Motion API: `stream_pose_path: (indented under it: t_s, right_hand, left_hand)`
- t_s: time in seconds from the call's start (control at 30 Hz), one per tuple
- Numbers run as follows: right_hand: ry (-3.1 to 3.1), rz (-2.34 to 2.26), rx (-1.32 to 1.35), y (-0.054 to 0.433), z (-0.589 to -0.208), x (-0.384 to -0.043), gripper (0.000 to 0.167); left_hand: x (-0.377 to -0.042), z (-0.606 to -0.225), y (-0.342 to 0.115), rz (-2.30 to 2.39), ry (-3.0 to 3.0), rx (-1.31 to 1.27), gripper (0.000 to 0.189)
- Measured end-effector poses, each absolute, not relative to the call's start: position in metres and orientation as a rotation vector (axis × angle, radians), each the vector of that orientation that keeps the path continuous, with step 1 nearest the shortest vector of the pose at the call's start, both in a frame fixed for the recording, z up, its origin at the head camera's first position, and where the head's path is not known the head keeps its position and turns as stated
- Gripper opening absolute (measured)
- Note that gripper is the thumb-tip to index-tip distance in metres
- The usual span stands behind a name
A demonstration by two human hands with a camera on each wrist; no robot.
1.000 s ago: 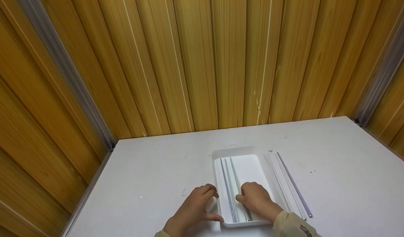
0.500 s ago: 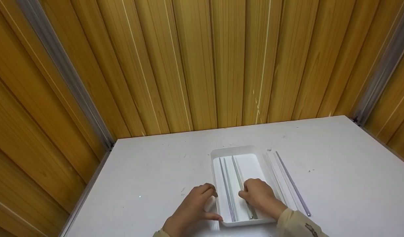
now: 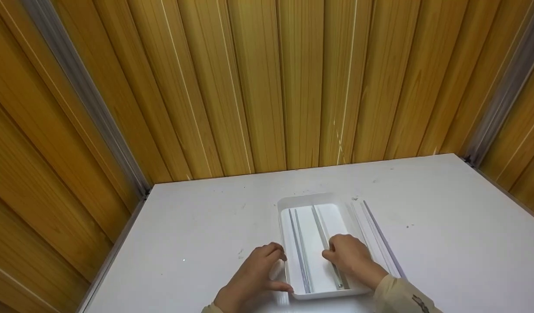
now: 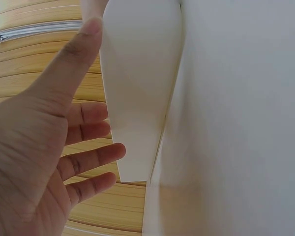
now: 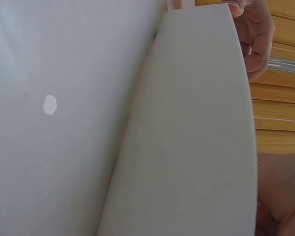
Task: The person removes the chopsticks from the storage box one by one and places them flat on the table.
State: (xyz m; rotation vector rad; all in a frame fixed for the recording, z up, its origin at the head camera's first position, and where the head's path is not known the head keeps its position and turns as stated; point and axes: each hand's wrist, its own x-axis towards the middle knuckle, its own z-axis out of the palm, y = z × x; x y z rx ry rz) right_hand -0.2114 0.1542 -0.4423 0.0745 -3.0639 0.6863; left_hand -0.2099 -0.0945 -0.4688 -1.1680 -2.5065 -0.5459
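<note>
A white rectangular tray (image 3: pixel 308 200) stands on the table. My left hand (image 3: pixel 255 270) rests at its near-left corner, thumb by the near end and fingers along the left wall; in the left wrist view those fingers (image 4: pixel 91 162) reach out loosely against the tray side. Inside the tray, my right hand (image 3: pixel 348 255) is curled and pinches a pair of greenish chopsticks (image 3: pixel 320 224) around their middle, hiding part of them. Their metal-tipped ends point toward me. Along the tray's left side lie a purple chopstick (image 3: pixel 297 243) and a pale green chopstick (image 3: pixel 303 250).
Right of the tray, on the table, lie a purple chopstick (image 3: pixel 382 234) and clear chopsticks (image 3: pixel 363 226), partly behind my right forearm. The white table (image 3: pixel 206 226) ends at a wood-patterned wall (image 3: pixel 267 87) with a metal post (image 3: pixel 88 100) at left.
My right hand has slid the greenish chopsticks rightward across the tray, widening the gap from the two at left. My left hand has stayed at the tray corner.
</note>
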Motion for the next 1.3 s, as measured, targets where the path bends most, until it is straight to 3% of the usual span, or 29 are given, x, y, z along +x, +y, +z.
stream_pose_path:
  t_s: [1.3]
  right_hand:
    - [-3.057,0.662,0.040,0.190,-0.429,-0.207,0.023]
  left_hand:
    - [-0.210,-0.469,-0.094,-0.555,-2.543,-1.156,0.060]
